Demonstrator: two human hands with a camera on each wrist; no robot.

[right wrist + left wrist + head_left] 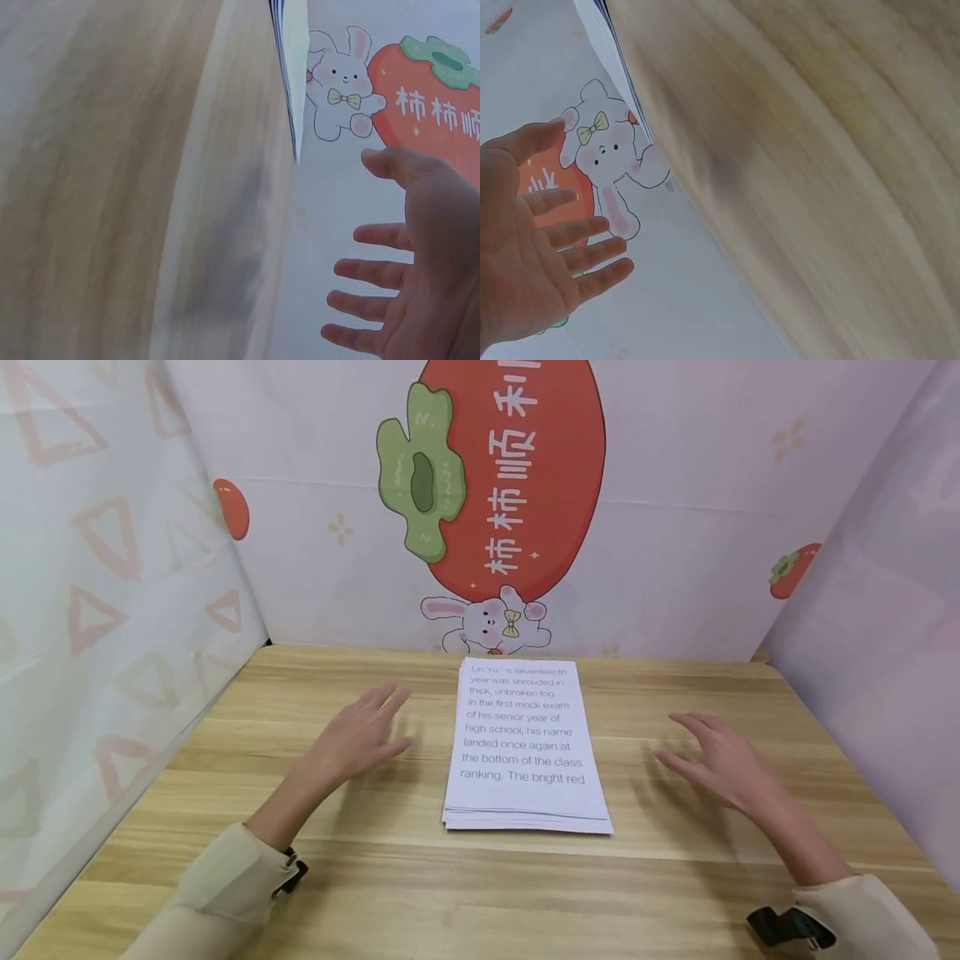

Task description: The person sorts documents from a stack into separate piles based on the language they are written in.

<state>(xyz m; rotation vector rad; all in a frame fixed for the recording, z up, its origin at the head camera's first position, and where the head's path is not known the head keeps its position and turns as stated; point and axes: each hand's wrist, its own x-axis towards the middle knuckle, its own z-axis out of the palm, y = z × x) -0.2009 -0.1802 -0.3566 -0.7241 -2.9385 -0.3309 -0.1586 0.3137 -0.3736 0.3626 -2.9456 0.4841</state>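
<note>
A stack of printed paper sheets [525, 735] lies on the wooden table, its top page covered in large English text. The edges of several sheets show slightly uneven along its near side. My left hand [358, 735] hovers over the table to the left of the stack, fingers spread and holding nothing. On the other side my right hand [720, 760] is held apart from the stack, thumb and fingers extended. Both wrist views show the palms bare, with the stack's edge [619, 71] seen thin at the top of the left wrist view.
The wooden table [465, 893] reaches back to a white cloth backdrop [675, 568] printed with a red persimmon and a rabbit. Cloth side walls [112, 610] stand at left and right. A black strap [791, 929] sits at each wrist by the cream sleeves.
</note>
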